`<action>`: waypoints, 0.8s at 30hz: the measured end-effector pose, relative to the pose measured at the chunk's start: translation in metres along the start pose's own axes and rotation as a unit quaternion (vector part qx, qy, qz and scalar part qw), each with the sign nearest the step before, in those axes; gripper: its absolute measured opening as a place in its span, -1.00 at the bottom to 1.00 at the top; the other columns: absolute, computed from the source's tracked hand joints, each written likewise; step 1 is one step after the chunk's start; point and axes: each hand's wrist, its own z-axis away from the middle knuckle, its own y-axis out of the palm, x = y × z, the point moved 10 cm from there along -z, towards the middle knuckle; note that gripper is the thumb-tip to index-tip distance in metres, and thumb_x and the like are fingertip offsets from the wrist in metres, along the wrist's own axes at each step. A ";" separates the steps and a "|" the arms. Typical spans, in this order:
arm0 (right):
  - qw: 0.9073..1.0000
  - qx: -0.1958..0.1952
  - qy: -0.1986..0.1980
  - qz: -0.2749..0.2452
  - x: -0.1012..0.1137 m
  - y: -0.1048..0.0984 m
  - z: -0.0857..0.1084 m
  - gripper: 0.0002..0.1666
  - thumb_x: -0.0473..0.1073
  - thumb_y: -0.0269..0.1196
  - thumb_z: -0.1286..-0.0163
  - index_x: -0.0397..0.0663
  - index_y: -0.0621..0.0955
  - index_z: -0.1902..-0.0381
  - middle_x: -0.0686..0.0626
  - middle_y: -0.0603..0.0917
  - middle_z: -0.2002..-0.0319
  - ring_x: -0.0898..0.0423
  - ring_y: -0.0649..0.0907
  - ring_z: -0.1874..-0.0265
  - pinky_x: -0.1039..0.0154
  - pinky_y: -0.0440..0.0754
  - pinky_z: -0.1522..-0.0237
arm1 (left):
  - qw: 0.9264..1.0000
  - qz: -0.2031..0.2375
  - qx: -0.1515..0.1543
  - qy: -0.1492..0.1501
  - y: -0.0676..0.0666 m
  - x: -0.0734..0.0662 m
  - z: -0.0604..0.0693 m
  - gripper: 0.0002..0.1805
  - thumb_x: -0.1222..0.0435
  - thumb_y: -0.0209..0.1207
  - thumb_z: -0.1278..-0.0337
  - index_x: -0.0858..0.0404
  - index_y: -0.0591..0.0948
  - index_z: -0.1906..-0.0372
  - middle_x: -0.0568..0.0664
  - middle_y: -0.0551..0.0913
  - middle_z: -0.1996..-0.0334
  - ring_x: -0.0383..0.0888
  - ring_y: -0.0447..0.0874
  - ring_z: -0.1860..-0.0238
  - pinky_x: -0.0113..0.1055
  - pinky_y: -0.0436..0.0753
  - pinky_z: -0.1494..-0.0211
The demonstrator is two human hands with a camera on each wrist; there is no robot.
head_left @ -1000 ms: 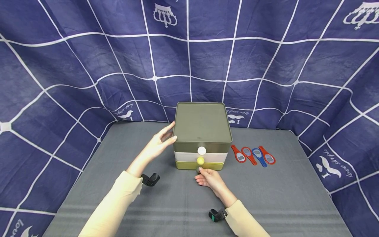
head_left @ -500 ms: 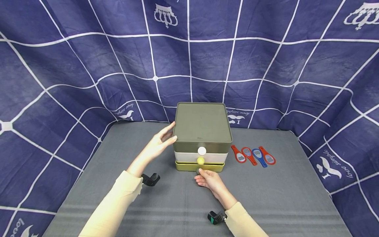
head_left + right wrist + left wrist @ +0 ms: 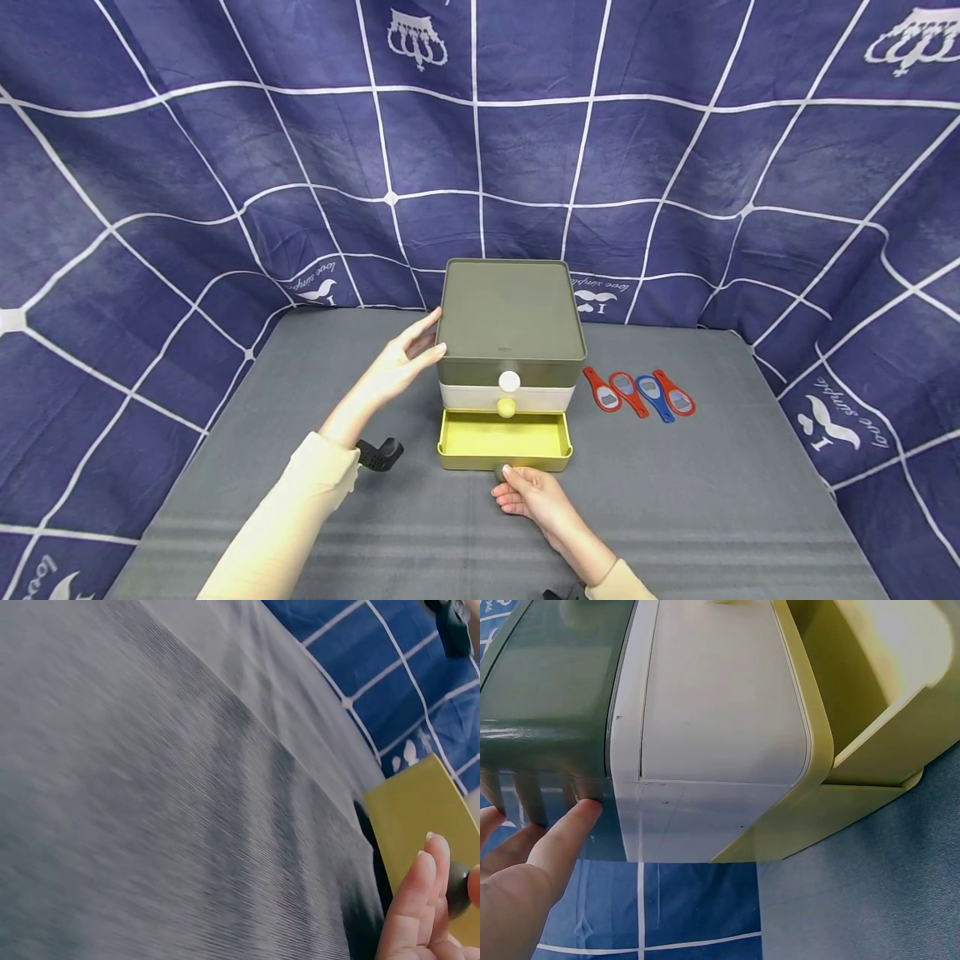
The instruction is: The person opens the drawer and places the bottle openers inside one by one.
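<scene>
1. The box (image 3: 512, 308) sits on the gray table (image 3: 690, 500).
2. Its bottom yellow drawer (image 3: 467, 462) is pulled out. The white drawer (image 3: 468, 398) above it is closed.
3. The right hand (image 3: 531, 492) pinches the drawer's dark round knob (image 3: 456, 889) with its thumb and fingers.
4. The left hand (image 3: 397, 365) has its fingers spread, touching the box's green side and holding nothing.
5. Three red openers (image 3: 595, 382) and a blue opener (image 3: 663, 408) lie near the box.

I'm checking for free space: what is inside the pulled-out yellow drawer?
The exposed part of the yellow drawer shows only bare floor and walls. Its back is hidden under the white tier, so I can't tell what lies there.
</scene>
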 end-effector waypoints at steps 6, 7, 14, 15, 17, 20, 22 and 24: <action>1.000 0.009 0.011 -0.007 -0.009 0.005 0.014 -0.57 -0.01 0.10 -0.53 -0.35 0.56 0.13 0.13 0.69 0.46 0.31 0.64 0.46 0.45 0.68 0.33 | 1.000 -0.003 0.000 -0.002 0.001 0.000 0.000 -0.27 0.31 0.10 -0.39 0.14 0.09 -0.57 0.03 0.00 -0.59 0.18 0.09 -0.53 0.07 0.19 -0.54; 1.000 0.008 0.012 -0.007 -0.010 0.005 0.016 -0.57 -0.01 0.10 -0.53 -0.35 0.56 0.13 0.13 0.69 0.45 0.31 0.64 0.46 0.44 0.68 0.33 | 1.000 -0.001 0.000 -0.002 0.001 0.000 0.000 -0.27 0.31 0.10 -0.39 0.15 0.09 -0.57 0.03 0.01 -0.59 0.18 0.09 -0.53 0.07 0.19 -0.54; 1.000 0.005 0.018 0.004 -0.014 0.006 0.022 -0.53 0.03 0.09 -0.53 -0.36 0.56 0.12 0.12 0.69 0.44 0.29 0.64 0.45 0.43 0.69 0.33 | 1.000 -0.002 -0.001 -0.001 0.001 0.000 0.000 -0.27 0.32 0.10 -0.39 0.16 0.09 -0.57 0.03 0.02 -0.58 0.18 0.10 -0.53 0.06 0.20 -0.54; 1.000 0.005 0.019 0.005 -0.015 0.007 0.022 -0.53 0.03 0.09 -0.53 -0.37 0.56 0.12 0.12 0.69 0.44 0.29 0.64 0.45 0.43 0.69 0.33 | 1.000 -0.002 -0.001 -0.001 0.001 0.000 0.000 -0.27 0.31 0.10 -0.39 0.16 0.09 -0.56 0.03 0.02 -0.58 0.18 0.10 -0.53 0.06 0.20 -0.54; 1.000 0.006 0.020 0.005 -0.016 0.008 0.023 -0.53 0.02 0.09 -0.53 -0.38 0.56 0.12 0.12 0.69 0.45 0.29 0.64 0.46 0.43 0.69 0.33 | 1.000 -0.002 0.000 -0.003 0.002 0.000 0.000 -0.27 0.31 0.11 -0.39 0.15 0.09 -0.57 0.02 0.02 -0.59 0.17 0.10 -0.53 0.06 0.20 -0.54; 1.000 0.007 0.020 0.003 -0.015 0.008 0.024 -0.54 0.02 0.09 -0.53 -0.38 0.56 0.12 0.12 0.69 0.45 0.29 0.64 0.46 0.43 0.69 0.33 | 1.000 -0.001 0.000 -0.004 0.001 0.000 0.000 -0.26 0.31 0.11 -0.39 0.15 0.09 -0.57 0.02 0.01 -0.59 0.17 0.09 -0.53 0.06 0.20 -0.54; 1.000 0.007 0.020 0.000 -0.015 0.008 0.024 -0.55 0.01 0.10 -0.52 -0.37 0.56 0.13 0.12 0.69 0.46 0.30 0.64 0.47 0.43 0.69 0.34 | 1.000 0.000 0.000 -0.004 0.001 0.000 0.000 -0.26 0.31 0.11 -0.39 0.15 0.09 -0.57 0.02 0.01 -0.59 0.17 0.10 -0.53 0.06 0.20 -0.54; 1.000 0.006 0.021 -0.001 -0.015 0.008 0.023 -0.56 0.01 0.11 -0.52 -0.36 0.56 0.13 0.12 0.69 0.46 0.30 0.64 0.47 0.43 0.69 0.34 | 1.000 -0.001 -0.001 -0.003 0.000 0.001 0.000 -0.26 0.30 0.11 -0.39 0.14 0.09 -0.57 0.01 0.01 -0.59 0.17 0.10 -0.53 0.07 0.20 -0.54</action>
